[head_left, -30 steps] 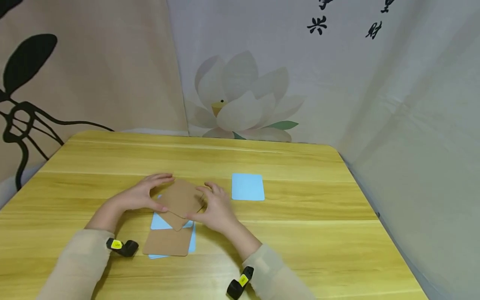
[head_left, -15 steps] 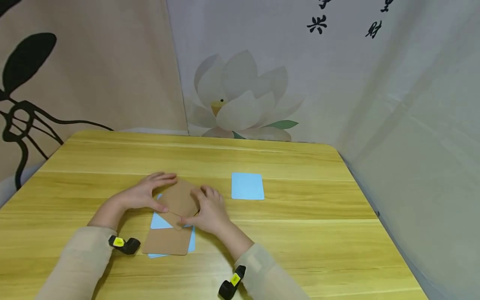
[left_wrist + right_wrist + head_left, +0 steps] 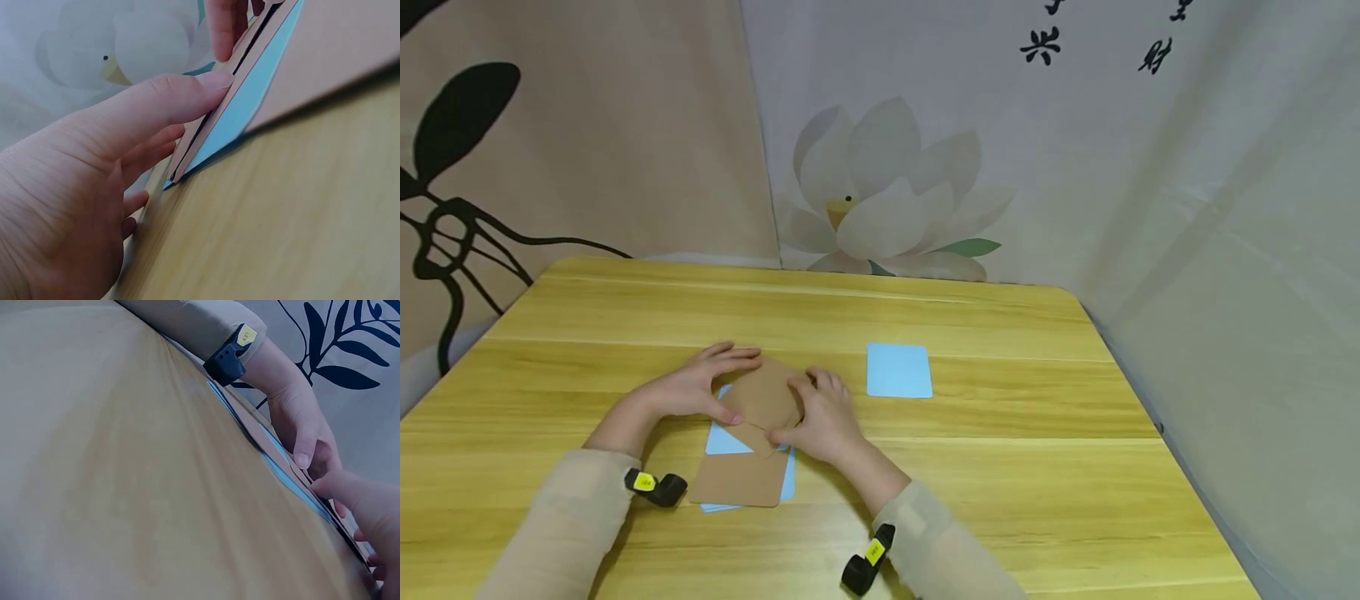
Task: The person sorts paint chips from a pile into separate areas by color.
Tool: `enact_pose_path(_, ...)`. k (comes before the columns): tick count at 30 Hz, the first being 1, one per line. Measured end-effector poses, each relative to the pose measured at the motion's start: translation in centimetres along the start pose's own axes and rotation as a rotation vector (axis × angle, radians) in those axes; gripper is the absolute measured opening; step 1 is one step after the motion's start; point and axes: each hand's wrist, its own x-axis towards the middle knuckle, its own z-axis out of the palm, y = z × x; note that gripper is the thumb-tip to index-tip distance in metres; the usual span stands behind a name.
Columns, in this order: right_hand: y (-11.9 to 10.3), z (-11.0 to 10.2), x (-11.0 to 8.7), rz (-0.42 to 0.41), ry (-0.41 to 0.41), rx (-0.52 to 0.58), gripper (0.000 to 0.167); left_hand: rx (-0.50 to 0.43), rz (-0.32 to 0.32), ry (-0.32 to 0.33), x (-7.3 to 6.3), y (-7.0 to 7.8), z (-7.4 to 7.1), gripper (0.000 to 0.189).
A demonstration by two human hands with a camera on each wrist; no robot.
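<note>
Two square brown cards with rounded corners, the upper one (image 3: 763,396) turned cornerwise, lie between my hands on a loose pile. My left hand (image 3: 688,387) holds the upper card along its left side, thumb on the near edge and fingers at the far corner. At the right corner my right hand (image 3: 826,421) grips the same cards between thumb and fingers. Beneath them a blue card (image 3: 724,442) shows, and another brown card (image 3: 737,479) lies nearer me over more blue edges. The left wrist view has the left thumb (image 3: 215,84) against the layered card edges.
A single blue card (image 3: 898,371) lies flat on the wooden table (image 3: 1000,467), right of the pile. Behind the table hangs a pale cloth (image 3: 1075,167) printed with a lotus and black characters. Each sleeve carries a small black wrist camera (image 3: 655,487).
My right hand has moved left, closer to my left hand, its fingers further over the upper brown card's right corner. The left hand has barely moved; the lone blue card stays put.
</note>
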Motion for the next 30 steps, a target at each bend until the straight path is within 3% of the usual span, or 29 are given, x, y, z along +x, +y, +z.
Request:
enact_pose_path(10,0.7,-0.1,0.3,-0.034,0.008,0.032,0.079,0.015,0.011,-0.004,0.3,0.1,0.1,0.092)
enact_pose_path(17,1.6,-0.7,0.3,-0.094,0.009,0.072,0.080,0.055,0.042,0.044,0.3,0.7,0.5,0.091)
enact_pose_path(30,4.7,-3.5,-1.9,-0.157,0.014,0.146,0.079,0.182,0.073,0.141,1.5,4.7,2.6,0.094)
